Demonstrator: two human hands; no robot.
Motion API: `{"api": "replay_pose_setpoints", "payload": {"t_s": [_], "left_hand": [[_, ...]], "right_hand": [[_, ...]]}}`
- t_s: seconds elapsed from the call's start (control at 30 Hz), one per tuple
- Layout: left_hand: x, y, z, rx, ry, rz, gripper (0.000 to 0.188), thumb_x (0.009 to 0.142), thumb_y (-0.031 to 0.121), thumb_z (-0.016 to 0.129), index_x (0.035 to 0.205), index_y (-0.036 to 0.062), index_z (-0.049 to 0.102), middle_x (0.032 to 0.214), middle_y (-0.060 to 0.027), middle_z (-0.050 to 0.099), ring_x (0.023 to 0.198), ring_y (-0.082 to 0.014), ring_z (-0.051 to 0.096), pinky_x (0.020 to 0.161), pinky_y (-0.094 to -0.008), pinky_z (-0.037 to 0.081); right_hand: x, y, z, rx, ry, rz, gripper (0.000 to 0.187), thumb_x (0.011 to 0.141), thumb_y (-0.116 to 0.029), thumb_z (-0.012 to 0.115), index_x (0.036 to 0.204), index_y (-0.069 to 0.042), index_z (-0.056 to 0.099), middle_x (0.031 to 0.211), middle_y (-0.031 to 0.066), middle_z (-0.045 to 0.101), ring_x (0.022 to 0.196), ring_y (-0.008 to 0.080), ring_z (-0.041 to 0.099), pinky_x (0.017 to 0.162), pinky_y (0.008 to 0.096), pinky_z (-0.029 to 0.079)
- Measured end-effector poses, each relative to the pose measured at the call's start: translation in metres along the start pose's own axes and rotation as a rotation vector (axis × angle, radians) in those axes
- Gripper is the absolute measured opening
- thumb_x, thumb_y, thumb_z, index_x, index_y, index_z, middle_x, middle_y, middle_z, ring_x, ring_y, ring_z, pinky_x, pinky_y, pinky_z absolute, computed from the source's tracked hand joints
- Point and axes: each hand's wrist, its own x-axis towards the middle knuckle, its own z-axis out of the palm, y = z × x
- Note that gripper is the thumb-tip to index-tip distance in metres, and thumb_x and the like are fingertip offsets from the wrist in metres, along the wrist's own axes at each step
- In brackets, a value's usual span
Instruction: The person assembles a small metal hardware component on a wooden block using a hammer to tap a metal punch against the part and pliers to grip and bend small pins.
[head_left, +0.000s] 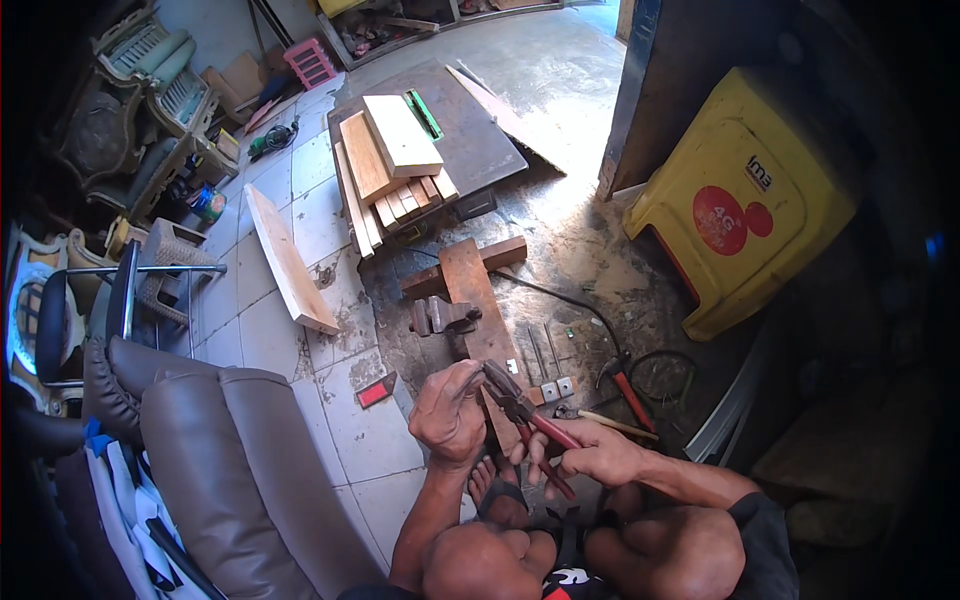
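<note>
One pair of pliers (516,404), stiff and probably head-heavy

The right hand (602,453) is clamped around the spread red handles; the left hand (447,415) curls its fingers beside the dark head, and I cannot tell whether they hold anything. The pliers are nearer than the vise (440,317), slightly to its right. Expect rigid, sturdy metal, best held well back from the pivot
</note>
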Motion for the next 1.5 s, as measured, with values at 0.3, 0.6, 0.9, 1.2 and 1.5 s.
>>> {"api": "replay_pose_setpoints", "payload": {"t_s": [0.3,0.6,0.9,1.2,1.5], "left_hand": [[0.0,0.008,0.006,0.079,-0.033,0.005,0.024,0.081,-0.017,0.072,0.102,-0.0047,0.076,0.094,-0.0137,0.075,0.085,-0.0209,0.074,0.077,-0.0298,0.06],[0.006,0.023,0.021,0.005,-0.017,-0.306,0.014,0.099,0.007,0.07,0.101,-0.0057,0.074,0.082,-0.0076,0.07,0.063,-0.0107,0.061,0.057,-0.0246,0.047],[0.017,0.007,-0.008,-0.451,-0.23,-0.756,0.02,0.101,0.016,0.071,0.106,-0.0036,0.074,0.077,-0.0024,0.068,0.061,-0.0058,0.059,0.054,-0.0204,0.045],[0.036,0.011,-0.02,-0.507,-0.494,-0.765,0.017,0.099,0.012,0.072,0.097,-0.0045,0.075,0.074,-0.0012,0.067,0.06,-0.005,0.057,0.055,-0.0205,0.044],[0.04,0.006,-0.025,-0.458,-0.551,-0.744,0.013,0.099,0.006,0.071,0.1,-0.0054,0.076,0.075,-0.0028,0.068,0.062,-0.0058,0.06,0.056,-0.0212,0.048]], "right_hand": [[-0.006,0.003,0.0,0.043,0.058,0.014,0.011,0.087,0.004,0.049,0.094,-0.005,0.048,0.1,0.0111,0.058,0.07,0.0128,0.057,0.049,0.029,0.044],[0.004,0.023,0.002,-0.178,0.16,-0.051,0.01,0.093,0.001,0.05,0.1,-0.004,0.054,0.094,0.0063,0.06,0.069,0.013,0.06,0.056,0.0278,0.049],[-0.023,-0.017,-0.026,-0.905,0.299,-0.173,0.031,0.093,-0.008,0.063,0.123,-0.001,0.064,0.112,0.015,0.068,0.107,0.0313,0.066,0.095,0.0435,0.051],[-0.024,-0.039,-0.035,-1.005,0.13,-0.109,0.044,0.084,-0.006,0.06,0.127,0.002,0.062,0.119,0.0194,0.067,0.114,0.0367,0.065,0.1,0.0456,0.05],[-0.017,-0.033,-0.038,-1.045,0.049,-0.13,0.047,0.078,-0.002,0.055,0.125,0.003,0.06,0.115,0.021,0.065,0.113,0.0374,0.063,0.1,0.0455,0.05]]}}
